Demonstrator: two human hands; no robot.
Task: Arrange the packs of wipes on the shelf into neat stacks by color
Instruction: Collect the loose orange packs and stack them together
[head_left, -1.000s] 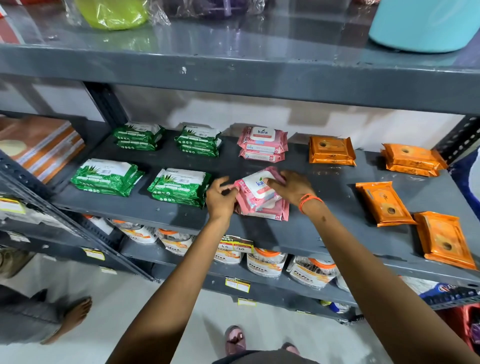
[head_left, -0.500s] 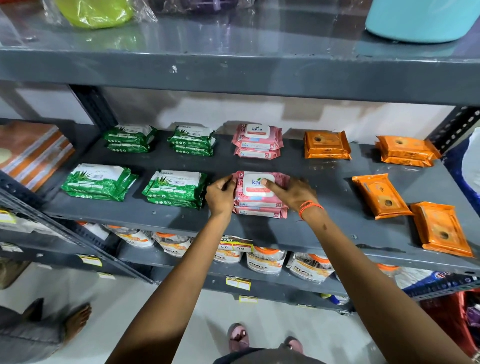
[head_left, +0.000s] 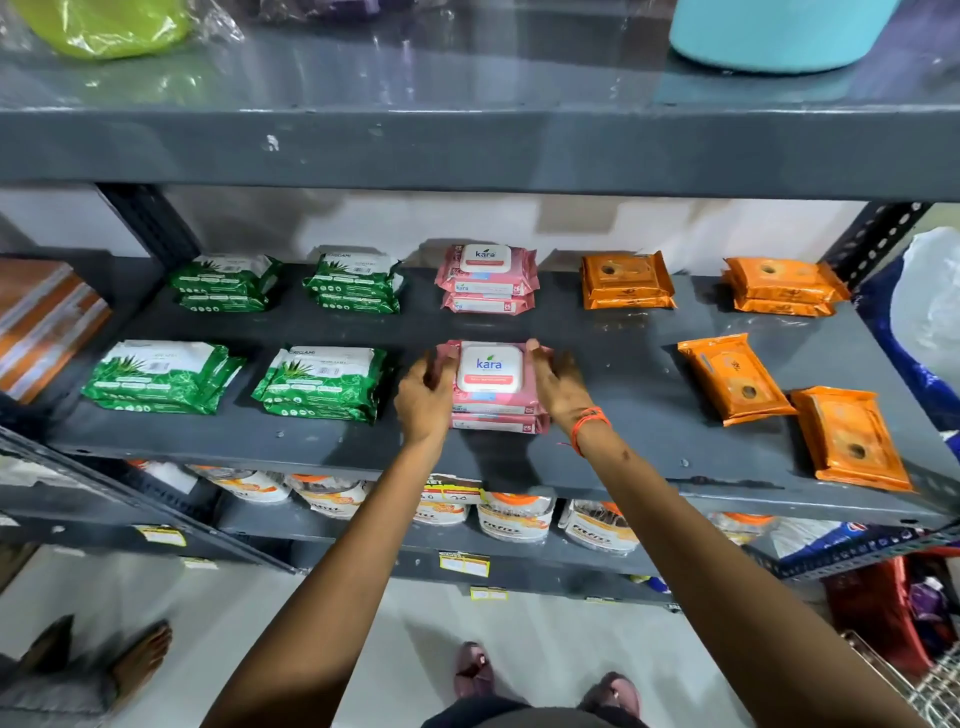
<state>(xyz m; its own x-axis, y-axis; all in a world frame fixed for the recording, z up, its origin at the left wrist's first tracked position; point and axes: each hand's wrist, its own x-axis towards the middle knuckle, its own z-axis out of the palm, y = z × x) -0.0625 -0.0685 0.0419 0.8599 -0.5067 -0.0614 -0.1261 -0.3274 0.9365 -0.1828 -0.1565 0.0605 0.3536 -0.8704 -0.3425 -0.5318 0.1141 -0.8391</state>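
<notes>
I have both hands on the front pink stack (head_left: 493, 389) — two pink packs of wipes, one on the other, sitting on the grey shelf (head_left: 623, 374) near its front edge. My left hand (head_left: 423, 400) presses against the stack's left side, its fingers (head_left: 434, 371) curled onto the top pack's edge. My right hand (head_left: 558, 384) lies flat against the right side with its fingers (head_left: 537, 358) held together and pointing toward the wall; an orange band (head_left: 589, 423) circles that wrist. Neither hand lifts the stack; it rests on the shelf.

Taking that stack as my landmark: directly behind it, by the wall, stands a second pink stack (head_left: 485, 278). To its left lie four green stacks — two in the front row (head_left: 161, 376) (head_left: 324, 382) and two behind them (head_left: 226, 283) (head_left: 356, 280). To its right, at the back, sit two orange stacks (head_left: 626, 280) (head_left: 782, 286). Also to its right but nearer the front, two single orange packs (head_left: 732, 376) (head_left: 849, 436) lie flat and askew, one just beside the other, not stacked.

Above the pink stack runs an upper shelf board (head_left: 467, 150) carrying a turquoise tub (head_left: 779, 31) off to the right.
</notes>
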